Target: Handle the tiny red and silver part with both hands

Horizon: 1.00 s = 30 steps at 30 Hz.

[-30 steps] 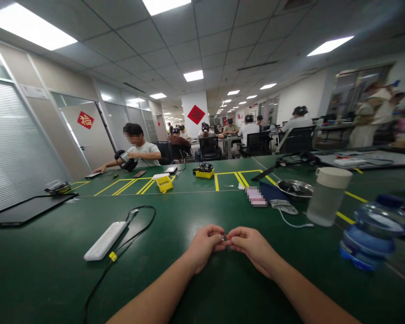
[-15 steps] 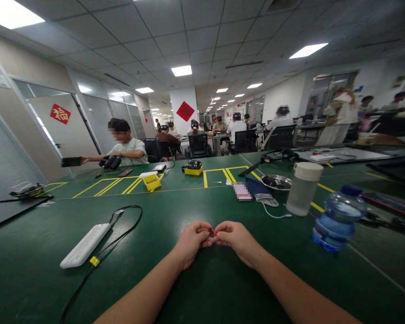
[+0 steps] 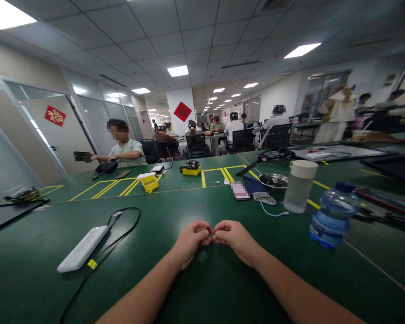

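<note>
My left hand [image 3: 191, 240] and my right hand [image 3: 234, 237] meet fingertip to fingertip just above the green table [image 3: 202, 288]. Both are closed in a pinch on a tiny red part [image 3: 211, 232] between them; most of it is hidden by my fingers. To the left lies a white power bank [image 3: 83, 248] with a black cable [image 3: 121, 234] looping off it.
To the right stand a blue water bottle [image 3: 332, 215] and a white frosted cup [image 3: 300, 186], with a metal bowl [image 3: 273, 181] behind. Yellow trays [image 3: 150, 182] and yellow floor-tape lines sit farther back. A seated person [image 3: 123, 146] works across the table; others sit beyond.
The view has swung to the right, so table items sit further left in frame. My hands stay pinched together; the small red part showed between the fingertips half a second ago.
</note>
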Each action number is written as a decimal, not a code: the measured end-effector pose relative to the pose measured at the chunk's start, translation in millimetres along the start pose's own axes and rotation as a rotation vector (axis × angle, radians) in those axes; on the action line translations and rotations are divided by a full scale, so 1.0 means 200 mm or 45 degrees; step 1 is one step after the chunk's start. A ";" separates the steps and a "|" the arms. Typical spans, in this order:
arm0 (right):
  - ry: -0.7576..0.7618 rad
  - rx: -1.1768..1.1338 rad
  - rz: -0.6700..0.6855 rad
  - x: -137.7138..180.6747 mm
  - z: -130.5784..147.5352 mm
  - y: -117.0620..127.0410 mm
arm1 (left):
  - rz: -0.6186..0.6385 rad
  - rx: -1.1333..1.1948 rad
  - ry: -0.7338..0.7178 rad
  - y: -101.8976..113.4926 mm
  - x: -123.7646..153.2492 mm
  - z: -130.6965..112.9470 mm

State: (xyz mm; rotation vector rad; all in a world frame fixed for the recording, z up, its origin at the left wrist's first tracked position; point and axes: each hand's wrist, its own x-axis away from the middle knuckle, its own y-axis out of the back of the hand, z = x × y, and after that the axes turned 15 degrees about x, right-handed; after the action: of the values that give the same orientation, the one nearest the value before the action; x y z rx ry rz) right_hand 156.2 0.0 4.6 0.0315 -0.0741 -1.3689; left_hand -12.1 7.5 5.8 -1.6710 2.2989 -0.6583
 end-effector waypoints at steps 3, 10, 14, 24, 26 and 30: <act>-0.029 -0.032 -0.025 0.00 0.01 0.00 | 0.023 -0.071 -0.081 0.00 0.00 0.00; -0.010 0.047 -0.018 0.00 0.00 0.00 | 0.001 -0.089 -0.043 0.00 -0.01 0.02; 0.008 0.090 -0.011 0.01 0.01 0.00 | -0.022 -0.094 -0.018 -0.01 -0.01 0.02; -0.043 0.059 0.025 0.01 0.04 0.00 | 0.021 -0.134 -0.066 0.00 -0.01 0.02; -0.043 0.065 0.021 0.01 0.04 -0.01 | 0.016 -0.120 -0.055 0.00 -0.02 0.03; -0.030 0.069 0.024 0.01 0.03 0.00 | 0.017 -0.091 -0.026 0.01 -0.02 0.04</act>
State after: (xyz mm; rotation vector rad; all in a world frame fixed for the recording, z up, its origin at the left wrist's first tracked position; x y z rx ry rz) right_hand 155.4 -1.6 9.7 0.0603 -0.1309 -1.3481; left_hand -8.8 10.6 -1.7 -1.6829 2.3434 -0.5601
